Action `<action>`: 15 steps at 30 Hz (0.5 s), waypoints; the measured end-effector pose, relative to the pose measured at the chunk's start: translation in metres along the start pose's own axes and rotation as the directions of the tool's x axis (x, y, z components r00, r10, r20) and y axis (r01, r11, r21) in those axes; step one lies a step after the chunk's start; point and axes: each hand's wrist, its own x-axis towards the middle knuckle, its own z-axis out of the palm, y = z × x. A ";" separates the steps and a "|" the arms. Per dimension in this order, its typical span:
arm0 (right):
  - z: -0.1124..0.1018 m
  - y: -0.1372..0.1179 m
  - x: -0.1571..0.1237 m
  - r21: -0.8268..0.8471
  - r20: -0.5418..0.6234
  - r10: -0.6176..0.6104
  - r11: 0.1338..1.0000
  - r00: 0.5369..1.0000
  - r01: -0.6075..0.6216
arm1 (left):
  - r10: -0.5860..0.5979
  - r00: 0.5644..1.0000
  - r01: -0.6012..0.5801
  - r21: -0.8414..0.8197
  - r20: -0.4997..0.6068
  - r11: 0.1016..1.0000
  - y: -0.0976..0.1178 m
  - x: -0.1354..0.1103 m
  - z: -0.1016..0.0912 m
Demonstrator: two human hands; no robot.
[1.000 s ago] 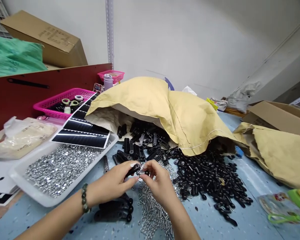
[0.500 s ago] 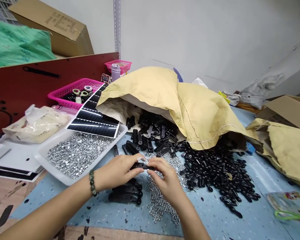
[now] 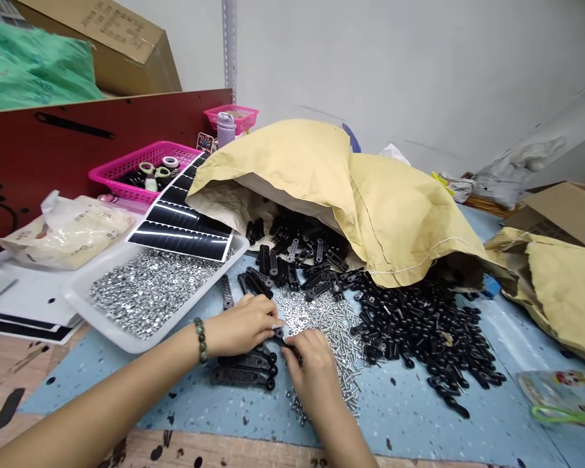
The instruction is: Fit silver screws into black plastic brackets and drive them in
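**Left hand (image 3: 238, 326) and right hand (image 3: 312, 372) at a black plastic strip (image 3: 288, 344), on a speckled blue mat (image 3: 409, 416).**

Strip lies between the hands, its far end at the left fingertips, its near end pinched in the curled right fingers; the left hand's hold cannot be told. Beaded bracelet (image 3: 201, 340) on left wrist. Loose silver screws (image 3: 326, 331) beneath and right of the right hand; a row of black plastic links (image 3: 244, 376) below the left. Heap of black plastic parts (image 3: 419, 331) spills from a torn kraft-paper sack (image 3: 322, 188). To the left, a white plastic tray (image 3: 121, 339) of silver nuts, with a black printed sheet (image 3: 180, 237) lying across its edge; behind it, a pink plastic basket (image 3: 141, 153).
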 end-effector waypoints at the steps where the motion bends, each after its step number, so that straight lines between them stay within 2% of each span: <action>1: 0.004 0.000 -0.002 -0.014 -0.006 0.000 1.000 1.000 0.000 | -0.005 1.000 0.005 0.002 0.003 1.000 -0.001 0.000 0.002; 5: 0.010 -0.001 -0.005 -0.028 -0.034 -0.005 1.000 0.999 0.005 | -0.010 0.999 0.009 0.012 0.033 1.000 -0.001 -0.001 0.003; 10: 0.007 -0.001 -0.003 0.005 0.014 0.027 1.000 1.000 -0.027 | -0.028 0.999 0.027 0.026 0.036 0.999 -0.006 0.002 -0.001; 13: 0.003 0.002 0.008 0.029 0.079 0.056 0.998 0.995 -0.058 | -0.042 0.999 0.041 0.036 0.032 0.999 -0.010 0.001 0.000; 15: 0.001 0.007 0.024 0.065 0.049 0.080 0.994 0.996 -0.083 | -0.037 0.998 0.035 0.044 0.047 0.998 -0.012 -0.004 0.001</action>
